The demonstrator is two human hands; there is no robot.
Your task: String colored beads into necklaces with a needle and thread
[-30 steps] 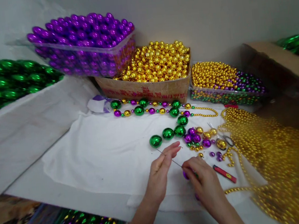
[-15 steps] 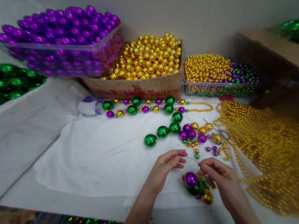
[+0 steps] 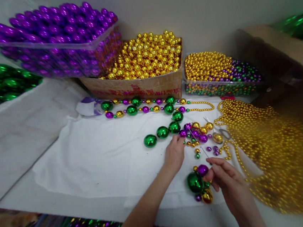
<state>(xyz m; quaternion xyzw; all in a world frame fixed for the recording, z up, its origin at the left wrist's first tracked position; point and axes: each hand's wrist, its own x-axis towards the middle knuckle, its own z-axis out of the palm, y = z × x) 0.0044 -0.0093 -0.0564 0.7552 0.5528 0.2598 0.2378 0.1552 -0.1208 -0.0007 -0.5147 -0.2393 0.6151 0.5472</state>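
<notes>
Right hand (image 3: pixel 223 178): thumb and forefinger pinched on a thin needle (image 3: pixel 206 155), point directed up and away from the person. Close against its fingers, on the left side, a bead cluster (image 3: pixel 195 182) in green, purple and gold; whether it hangs or rests on the cloth, cannot tell.

Left hand (image 3: pixel 175 153): reaching ahead of the right, fingertips at a purple bead (image 3: pixel 182 133) on the near edge of a loose pile. Whether they grip it, cannot tell.

Just beyond and right of the left fingertips: more loose purple, gold and small green beads; scissors (image 3: pixel 225 133) past them. Ahead and left of that hand, large green beads (image 3: pixel 162 132) in a bent row. Farther ahead, a laid-out strand (image 3: pixel 132 110) of mixed beads. Right of the right hand, a heap of gold bead chain (image 3: pixel 275 151). All on white cloth (image 3: pixel 92 165) over the tabletop (image 3: pixel 101 205).

Farthest from both hands: purple tub (image 3: pixel 54 47), gold box (image 3: pixel 138 88), mixed tub (image 3: pixel 218 82).

Step, as judged: picking a bead for threading. Next move would call for a firm fingertip pinch, bead hole lined up with a steady needle tip.
</notes>
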